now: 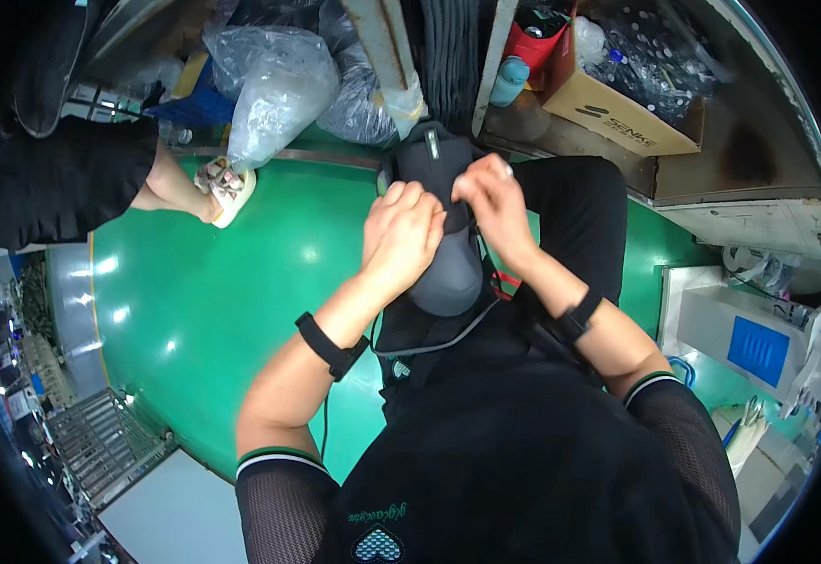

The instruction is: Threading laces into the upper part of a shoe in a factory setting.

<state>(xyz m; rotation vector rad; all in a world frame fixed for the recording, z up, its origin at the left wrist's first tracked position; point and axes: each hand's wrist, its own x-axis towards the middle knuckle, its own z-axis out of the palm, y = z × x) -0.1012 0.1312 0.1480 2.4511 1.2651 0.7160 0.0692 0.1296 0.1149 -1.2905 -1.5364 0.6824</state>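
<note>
Head view: glossy green floor (204, 282) fills the middle, ceiling lights reflected in it. Rusty metal post (379, 38) at top; cardboard box (622, 117) of clear plastic bits at upper right, teal bottle (509, 80) and red container (533, 42) just left of it. Metal rack (110, 446) and flat pale panel (180, 512) lower left; white carton (740, 338) with a blue patch at right. Another person's foot (227, 193) in a pale slipper stands at upper left.

Dark grey shoe-like piece (448, 273) is in front of the wearer's torso, between the two hands: matte, rounded, smooth at the near end, small pale tag near the far end. Left hand (399, 235) lies over its left side, grip clenched on it. Right hand (495, 202) is at its right edge, fingers bent together; cannot tell if that grip grasps anything. Crinkled clear plastic bag (288, 85), ribbed black bundle (450, 56), mesh sleeves (284, 508), thin grey cable (439, 346) below the piece.

Left fingertips partly hidden, right hand slightly blurred. What bears the piece is hard to make out. Other person's upper body cut off; far left edge small and cluttered.
</note>
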